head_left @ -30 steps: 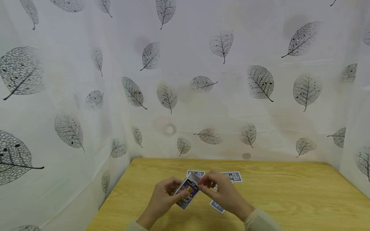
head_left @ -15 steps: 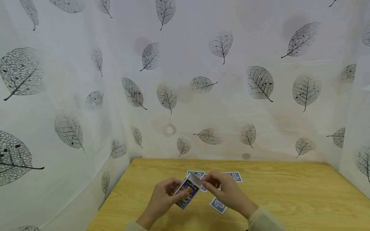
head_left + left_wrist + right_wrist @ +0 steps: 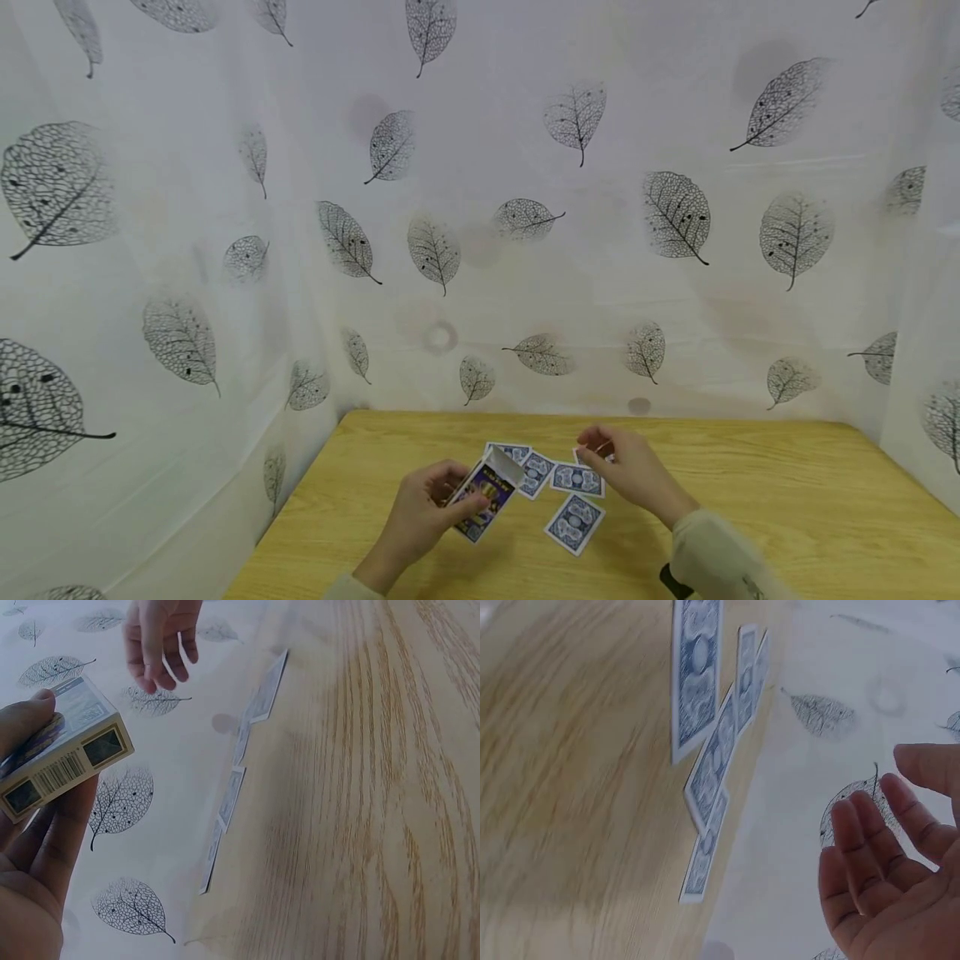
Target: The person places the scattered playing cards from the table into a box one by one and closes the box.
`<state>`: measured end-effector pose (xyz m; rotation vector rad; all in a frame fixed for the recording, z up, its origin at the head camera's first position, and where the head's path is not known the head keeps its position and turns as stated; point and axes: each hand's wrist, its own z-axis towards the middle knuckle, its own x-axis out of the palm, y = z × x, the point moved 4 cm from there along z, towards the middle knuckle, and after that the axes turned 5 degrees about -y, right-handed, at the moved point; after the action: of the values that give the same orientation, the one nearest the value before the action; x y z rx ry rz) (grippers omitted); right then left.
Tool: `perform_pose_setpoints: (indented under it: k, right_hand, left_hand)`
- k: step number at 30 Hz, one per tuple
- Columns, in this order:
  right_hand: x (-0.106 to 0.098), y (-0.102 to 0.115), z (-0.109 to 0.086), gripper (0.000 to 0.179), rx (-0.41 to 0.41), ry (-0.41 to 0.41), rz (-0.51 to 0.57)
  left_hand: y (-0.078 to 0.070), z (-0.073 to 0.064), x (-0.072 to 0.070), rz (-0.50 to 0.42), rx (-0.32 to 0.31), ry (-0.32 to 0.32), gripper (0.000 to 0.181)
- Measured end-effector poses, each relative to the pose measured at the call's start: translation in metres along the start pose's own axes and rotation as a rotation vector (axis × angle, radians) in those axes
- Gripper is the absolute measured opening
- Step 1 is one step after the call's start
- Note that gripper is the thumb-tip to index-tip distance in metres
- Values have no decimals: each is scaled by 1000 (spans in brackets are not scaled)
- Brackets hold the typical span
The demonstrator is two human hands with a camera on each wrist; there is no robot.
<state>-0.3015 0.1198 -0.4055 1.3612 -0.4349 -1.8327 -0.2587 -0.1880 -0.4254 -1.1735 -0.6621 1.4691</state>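
Observation:
My left hand (image 3: pixel 416 512) grips a small card box (image 3: pixel 478 505) with a purple printed front, the thumb pressed on that face. The box is tilted, and its white top flap (image 3: pixel 504 467) stands open toward the right. In the left wrist view the printed barcode end of the box (image 3: pixel 64 771) shows. My right hand (image 3: pixel 637 471) hovers over the cards at the right with its fingers loosely bent; in the right wrist view nothing lies in the hand (image 3: pixel 900 877). Below it are several face-down playing cards with blue backs, among them the nearest card (image 3: pixel 575 523).
The cards lie scattered, some overlapping, from a far-left card (image 3: pixel 512 452) through a slanted card (image 3: pixel 536 475) and a sideways card (image 3: pixel 577 480) to one partly behind my right hand. A wooden table (image 3: pixel 750 500) carries them. A leaf-patterned white curtain (image 3: pixel 480 275) hangs behind it.
My right hand has drawn away from the box flap, moving right and slightly back over the cards, uncovering more of them. My left hand and the box have stayed nearly still.

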Motion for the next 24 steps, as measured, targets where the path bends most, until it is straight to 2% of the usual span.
perform_pose_setpoints:
  k: [5,12,14,16,19,24]
  right_hand:
    - [5,-13,2,28,-35,55,-75]
    - [25,-26,-2,36,-129,245,-181]
    - [29,-29,-6,39,-133,297,-187]
    - [31,-33,-9,42,-98,332,-189]
    - [32,-38,-12,45,-58,341,-207]
    - [26,-41,-15,44,-74,305,-271]
  left_hand:
    - [0,0,0,-3,-6,5,22]
    - [1,1,0,-5,-6,4,22]
    - [1,0,0,-9,-4,6,22]
    - [2,0,0,-10,1,8,21]
    - [2,0,-1,-10,5,8,21]
    - [4,1,-1,-6,0,4,21]
